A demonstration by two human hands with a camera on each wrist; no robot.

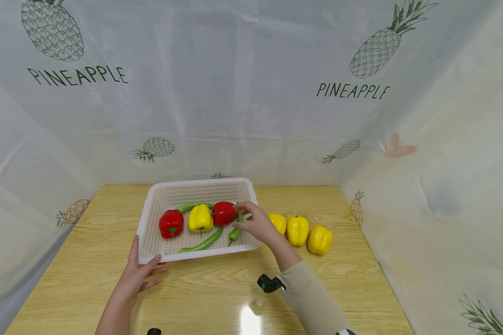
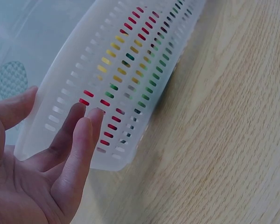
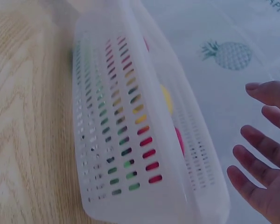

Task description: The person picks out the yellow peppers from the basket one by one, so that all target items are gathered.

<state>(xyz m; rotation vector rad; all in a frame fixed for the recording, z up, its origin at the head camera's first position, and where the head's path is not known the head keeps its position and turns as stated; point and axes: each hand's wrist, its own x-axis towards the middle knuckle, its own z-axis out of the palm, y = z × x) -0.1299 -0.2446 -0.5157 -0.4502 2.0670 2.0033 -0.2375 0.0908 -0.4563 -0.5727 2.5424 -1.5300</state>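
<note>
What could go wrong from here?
The right hand could nudge the nearby green chili or red pepper out of place. It also looks close to the yellow peppers outside the basket and might set one rolling. A push from the left hand at the basket's near-left corner could slide it.

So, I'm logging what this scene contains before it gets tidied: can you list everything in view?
Basket: 1, white, on the table
Red bell peppers: 2, red, in the basket
Yellow bell pepper: 1, yellow, in the basket between the red ones
Green chillies: 3 visible, green, in the basket
Loose bell peppers: 3, yellow, on the table right of the basket
Table: 1, light wood, under the basket
Sheeting: whitish, pineapple prints, behind and beside the table
Reddish shape: 1, at the right sheeting, unclear
Black devices: 2, black, near the forearms
Sleeve: 1, beige, right arm
Left hand: 1, at the basket's near left corner
Right hand: 1, over the basket's right end
</note>
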